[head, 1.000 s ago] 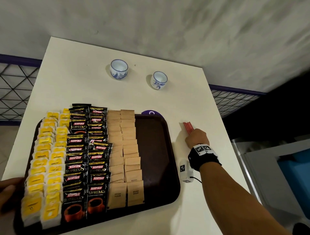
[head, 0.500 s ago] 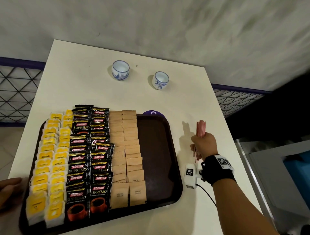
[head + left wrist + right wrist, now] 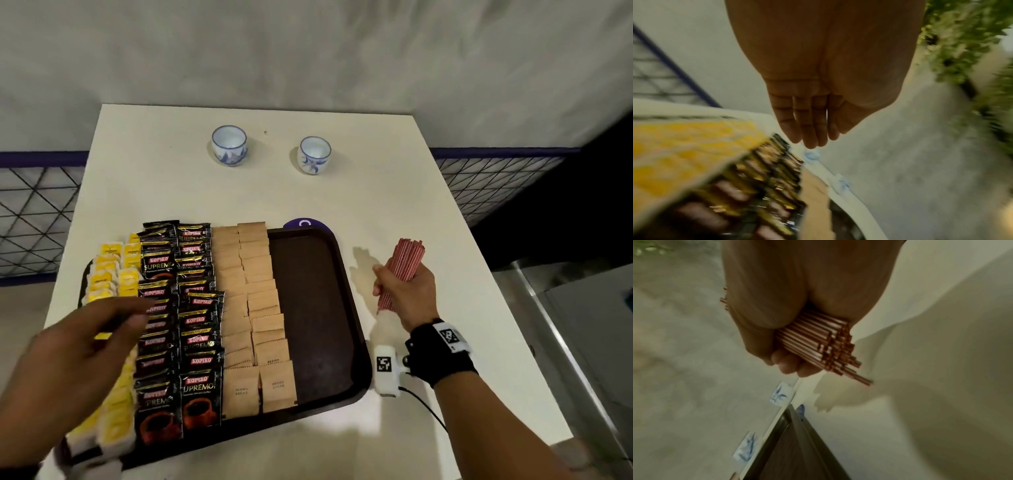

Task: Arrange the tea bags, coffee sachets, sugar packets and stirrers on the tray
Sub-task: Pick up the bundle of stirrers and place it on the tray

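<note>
A dark brown tray lies on the white table. Rows of yellow tea bags, black coffee sachets and brown sugar packets fill its left and middle; its right strip is bare. My right hand grips a bundle of red stirrers upright above the table, just right of the tray; the stirrers poke out past my curled fingers. My left hand hovers over the tea bags and sachets, fingers straight and together, holding nothing.
Two blue-and-white cups stand at the back of the table. A purple disc peeks out behind the tray. A railing with dark mesh runs behind the table. The table's right edge lies close to my right arm.
My left hand has come in from the tray's near-left corner and now hovers over the rows. My right hand has lifted the stirrers off the table and holds them upright.
</note>
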### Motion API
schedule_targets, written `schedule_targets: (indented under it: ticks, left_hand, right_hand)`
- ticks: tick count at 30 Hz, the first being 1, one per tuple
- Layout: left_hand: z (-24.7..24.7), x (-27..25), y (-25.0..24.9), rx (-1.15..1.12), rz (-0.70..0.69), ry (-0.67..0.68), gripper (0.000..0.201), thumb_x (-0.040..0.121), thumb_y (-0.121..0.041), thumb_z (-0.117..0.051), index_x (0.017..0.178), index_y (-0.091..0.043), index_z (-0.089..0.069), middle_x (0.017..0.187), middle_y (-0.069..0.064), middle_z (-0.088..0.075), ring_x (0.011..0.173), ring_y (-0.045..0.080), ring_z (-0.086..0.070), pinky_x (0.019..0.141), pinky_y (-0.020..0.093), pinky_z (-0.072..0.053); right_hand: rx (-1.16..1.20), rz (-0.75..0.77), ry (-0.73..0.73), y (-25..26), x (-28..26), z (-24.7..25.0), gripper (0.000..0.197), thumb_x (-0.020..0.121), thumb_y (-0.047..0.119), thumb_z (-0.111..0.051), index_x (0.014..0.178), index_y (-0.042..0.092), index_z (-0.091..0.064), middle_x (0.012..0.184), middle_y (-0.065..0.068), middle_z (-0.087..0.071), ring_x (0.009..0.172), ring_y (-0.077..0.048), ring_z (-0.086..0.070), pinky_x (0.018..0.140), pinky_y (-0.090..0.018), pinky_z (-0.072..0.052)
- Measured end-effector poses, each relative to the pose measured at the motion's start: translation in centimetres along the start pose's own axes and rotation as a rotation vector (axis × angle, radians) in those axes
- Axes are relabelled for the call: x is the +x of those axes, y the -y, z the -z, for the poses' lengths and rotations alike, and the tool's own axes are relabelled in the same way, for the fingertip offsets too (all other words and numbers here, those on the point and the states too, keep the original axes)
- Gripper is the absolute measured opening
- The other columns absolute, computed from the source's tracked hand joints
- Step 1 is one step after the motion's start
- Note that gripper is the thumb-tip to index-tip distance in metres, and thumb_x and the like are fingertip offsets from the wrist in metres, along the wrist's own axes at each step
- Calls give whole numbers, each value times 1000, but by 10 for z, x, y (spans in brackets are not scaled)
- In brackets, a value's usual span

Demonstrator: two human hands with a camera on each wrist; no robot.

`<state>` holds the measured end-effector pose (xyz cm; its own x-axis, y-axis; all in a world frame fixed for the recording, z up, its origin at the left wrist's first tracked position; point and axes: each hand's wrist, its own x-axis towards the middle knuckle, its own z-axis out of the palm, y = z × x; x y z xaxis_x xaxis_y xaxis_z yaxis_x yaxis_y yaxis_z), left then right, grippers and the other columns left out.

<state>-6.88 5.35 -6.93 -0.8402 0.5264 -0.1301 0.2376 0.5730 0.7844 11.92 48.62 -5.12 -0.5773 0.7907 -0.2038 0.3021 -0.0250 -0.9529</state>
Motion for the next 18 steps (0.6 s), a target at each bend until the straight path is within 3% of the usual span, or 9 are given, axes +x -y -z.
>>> schedule_targets:
  ticks: [2,3,5,8,10,12,14,18]
  left_hand:
    - [-27,12,-124,-5,-243,-3,17,92,-42,-59,106,-44,-68,104,-25,-70,90,-6,-66,72,8,-51]
    - [-36,15,-162,-12,-344,21,21,92,-40,-56,110,-40,-68,107,-24,-69,96,-6,-65,77,10,-51]
    - [-66,26,-193,31,-399,135,28,102,-38,-49,124,-33,-64,121,-20,-65,109,-2,-61,89,21,-51]
    - [-116,48,-220,155,-576,226,38,104,-30,-49,141,-25,-51,141,-10,-52,131,4,-48,106,20,-39]
    - [-147,59,-237,161,-600,268,46,103,-25,-52,148,-18,-45,150,-3,-45,140,10,-41,114,18,-29]
    - [-171,68,-245,216,-608,306,54,103,-25,-52,154,-14,-36,158,4,-37,147,18,-33,120,24,-23]
    - [-188,77,-249,280,-645,324,60,104,-28,-50,158,-13,-27,164,7,-27,152,21,-24,125,36,-23]
    - [-214,89,-251,356,-699,288,66,104,-37,-42,161,-16,-15,171,1,-4,158,19,-4,126,47,-19]
  right_hand:
    - [-30,49,12,2,6,-8,16,88,12,-74,79,5,-63,60,-15,-63,52,-28,-56,48,-41,-51]
    - [-46,71,23,3,8,-12,17,87,13,-75,80,2,-64,61,-15,-64,51,-27,-55,49,-40,-51]
    - [-57,98,53,3,12,-19,20,85,14,-77,80,0,-63,64,-17,-67,52,-25,-55,51,-37,-50]
    - [-36,110,87,-1,18,-20,23,83,14,-79,80,-1,-62,67,-20,-65,55,-21,-55,54,-35,-49]
    - [-33,130,132,-6,20,-15,21,81,15,-81,76,6,-63,66,-10,-62,60,-17,-54,59,-33,-48]
    - [-22,133,210,-8,18,-11,25,74,23,-83,72,14,-60,67,-3,-58,63,-14,-50,60,-28,-46]
    - [-7,125,254,-9,16,-6,32,65,35,-77,68,11,-55,62,2,-54,59,-10,-46,54,-19,-41]
    - [39,176,293,-12,17,-3,21,75,13,-66,61,16,-50,53,17,-56,52,3,-48,53,-11,-40]
